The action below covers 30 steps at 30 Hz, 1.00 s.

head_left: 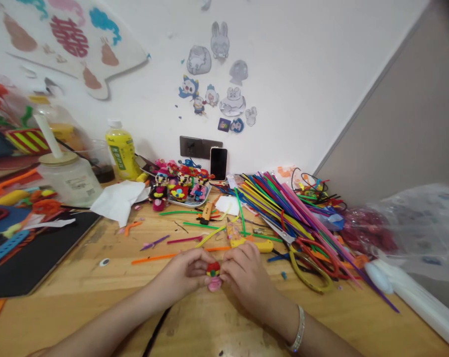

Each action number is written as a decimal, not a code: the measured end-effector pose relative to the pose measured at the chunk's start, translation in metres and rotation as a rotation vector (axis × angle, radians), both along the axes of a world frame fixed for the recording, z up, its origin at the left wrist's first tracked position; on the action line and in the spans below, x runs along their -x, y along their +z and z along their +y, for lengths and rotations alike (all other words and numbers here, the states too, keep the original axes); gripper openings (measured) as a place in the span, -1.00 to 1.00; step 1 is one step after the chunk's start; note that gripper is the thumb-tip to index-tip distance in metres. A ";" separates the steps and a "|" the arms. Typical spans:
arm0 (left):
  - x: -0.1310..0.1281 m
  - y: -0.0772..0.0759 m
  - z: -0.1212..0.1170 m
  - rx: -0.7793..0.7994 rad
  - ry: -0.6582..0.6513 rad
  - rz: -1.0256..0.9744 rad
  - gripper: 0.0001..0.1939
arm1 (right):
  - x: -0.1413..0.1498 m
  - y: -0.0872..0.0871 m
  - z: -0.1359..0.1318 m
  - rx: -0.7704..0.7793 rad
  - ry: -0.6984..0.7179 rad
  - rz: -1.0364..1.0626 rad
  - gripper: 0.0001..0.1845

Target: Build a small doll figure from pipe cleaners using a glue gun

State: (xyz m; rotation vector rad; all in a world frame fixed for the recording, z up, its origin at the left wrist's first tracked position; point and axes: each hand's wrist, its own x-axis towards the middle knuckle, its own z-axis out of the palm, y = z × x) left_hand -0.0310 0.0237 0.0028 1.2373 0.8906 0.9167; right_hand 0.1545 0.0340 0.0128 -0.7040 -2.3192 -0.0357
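One small red-and-pink piece [213,275] is over the bench [109,310], pinched in the fingers of the left hand [189,272]; the right hand [247,277] curls its fingers beside it, their grip unclear. Beyond are scissors [288,238], a glue gun [260,245], pipe cleaners [284,206] and small dolls [183,183].

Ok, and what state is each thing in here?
Left hand: holding the red-and-pink piece
Right hand: fingers curled at the piece's side
Phone: upright, screen dark
Yellow bottle: upright, cap on
White tissue: crumpled
Pipe cleaners: loosely piled
Googly eye: loose, face up
Scissors: lying down, blade opening unclear
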 end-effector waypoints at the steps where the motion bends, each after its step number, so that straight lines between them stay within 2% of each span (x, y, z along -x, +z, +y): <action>1: 0.000 -0.001 0.000 0.000 0.001 -0.004 -0.75 | 0.000 0.000 0.000 -0.013 0.001 0.003 -0.82; 16: -0.001 0.002 0.000 -0.005 -0.008 -0.021 -0.77 | 0.001 -0.004 0.000 -0.082 -0.015 -0.063 -0.70; 30: 0.000 0.001 0.000 -0.004 0.000 -0.003 -0.77 | -0.005 -0.002 0.003 -0.040 0.004 -0.021 -0.74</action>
